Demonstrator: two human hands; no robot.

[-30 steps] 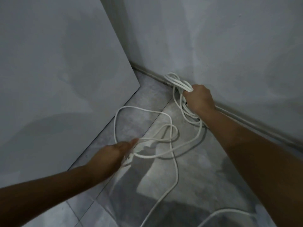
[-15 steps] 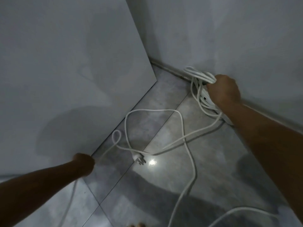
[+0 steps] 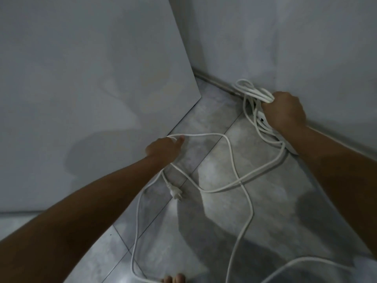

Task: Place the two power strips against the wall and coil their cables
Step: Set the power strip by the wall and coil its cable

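Right hand (image 3: 284, 111) shut tight around a bunch of thin white cable loops (image 3: 253, 91), held up close to the grey wall (image 3: 285, 37), likely so the loops stay together and do not fall open. Just under that fist, a long white plastic power strip (image 3: 263, 119) lying on the floor by the bottom of the wall, partly hidden by the arm. Only one strip easy to see; the second maybe somewhere in that dim pile, hard to tell.

Left hand (image 3: 163, 148) reaching low, fingers closed on a loose white cable (image 3: 206, 135), probably to lift the next bit over to the bunch. More of that cable spread in big, crossing bends over the grey floor tiles (image 3: 265, 211). Small white plug (image 3: 175, 193) lying flat on a tile, near the left hand but not touching it.

Big flat grey board (image 3: 91, 88) leaning at the left side. Bare toes (image 3: 173, 279) at the bottom edge.

No boxes, bins or baskets here, so nothing inside anything.
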